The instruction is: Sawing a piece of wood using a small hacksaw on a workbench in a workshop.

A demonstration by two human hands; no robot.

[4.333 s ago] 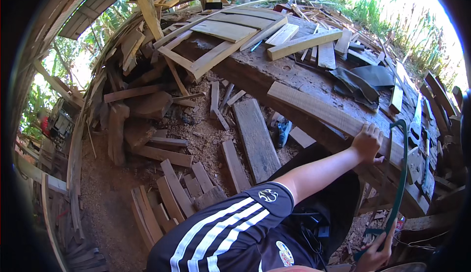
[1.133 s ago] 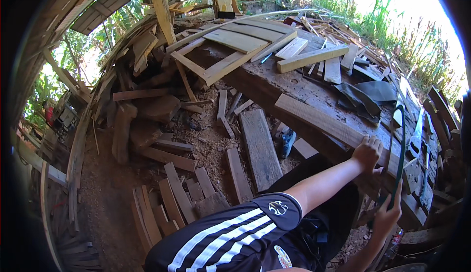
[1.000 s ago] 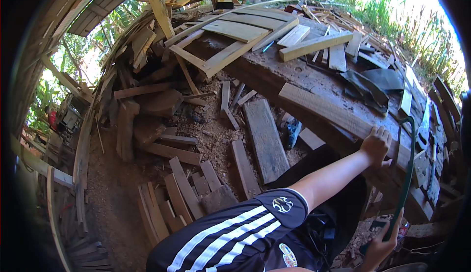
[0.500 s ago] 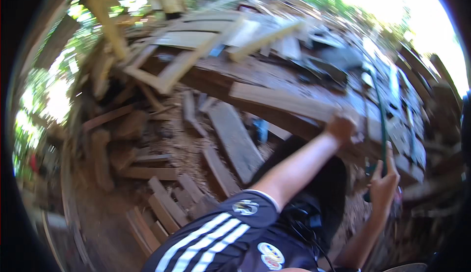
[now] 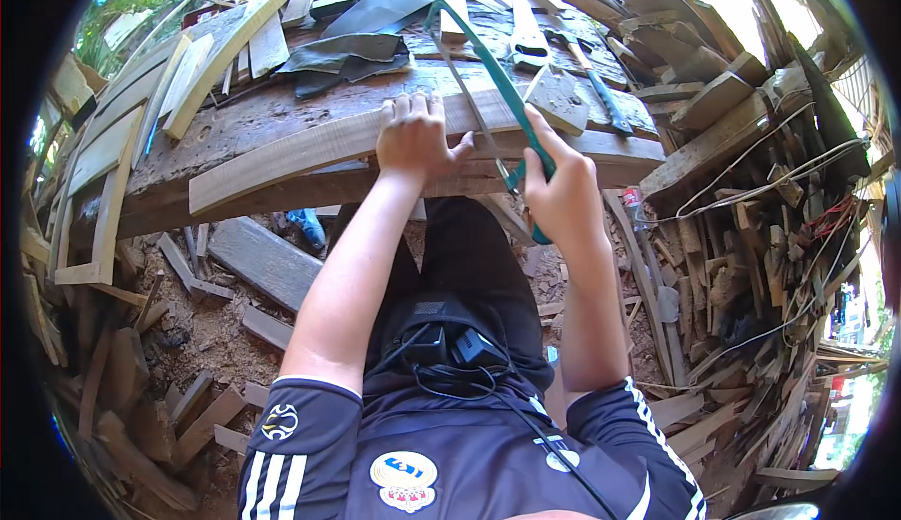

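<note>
A long pale wooden board [image 5: 291, 156] lies along the near edge of a thick timber bench [image 5: 160, 177]. My left hand [image 5: 413, 135] grips it from above, fingers over its top and thumb out to the right. My right hand [image 5: 565, 187] is closed round the handle of a bow saw with a green frame [image 5: 496, 69]. Its thin blade runs across the board just right of my left hand; whether the teeth are in the wood I cannot tell. An angular wooden offcut [image 5: 560, 99] rests on the bench beyond my right hand.
On the bench lie a handsaw [image 5: 527, 37], a hammer [image 5: 596, 79], dark sheet scraps [image 5: 347, 58] and a wooden frame [image 5: 117, 191] at left. Stacked scrap wood [image 5: 723, 98] crowds the right side, with loose wires [image 5: 751, 182]. Offcuts and sawdust cover the ground below.
My view has swung to the right and steadied. The saw's frame now slants across the board, close to my left hand; before, it stood farther right of that hand. Both hands keep their holds.
</note>
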